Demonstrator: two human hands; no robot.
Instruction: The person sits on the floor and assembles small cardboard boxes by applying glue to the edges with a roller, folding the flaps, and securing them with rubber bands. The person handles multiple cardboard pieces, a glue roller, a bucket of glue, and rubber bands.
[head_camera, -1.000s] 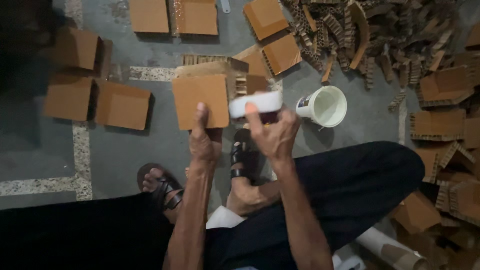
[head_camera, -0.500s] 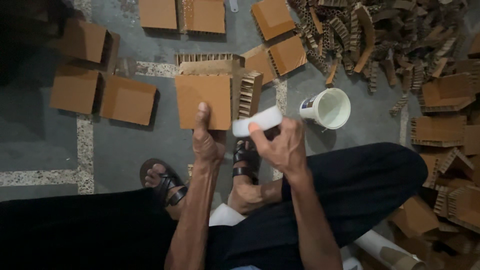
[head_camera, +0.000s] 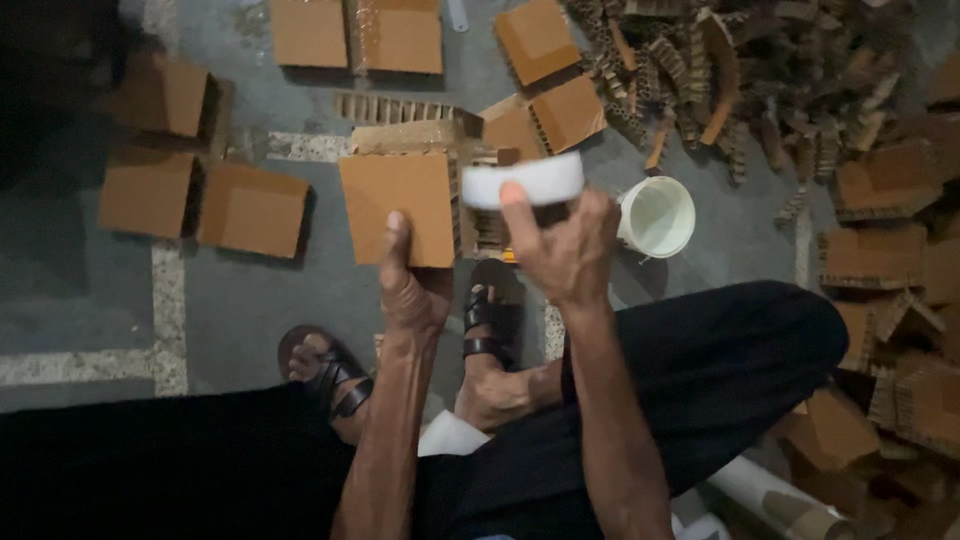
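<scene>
Overhead, a square brown cardboard panel (head_camera: 398, 205) was gripped at its lower edge by the left hand (head_camera: 412, 290), thumb on its face. A white roll (head_camera: 522, 180) was clasped by the right hand (head_camera: 565, 250), fingers (head_camera: 520, 215) closed, beside a white bucket (head_camera: 657, 217) on the floor (head_camera: 250, 300).

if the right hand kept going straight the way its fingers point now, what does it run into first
The right hand, holding a white roll, points up the frame. The first thing in that line looks like the brown cardboard squares on the floor, though they lie well below the hand, so depth is unclear.
</scene>
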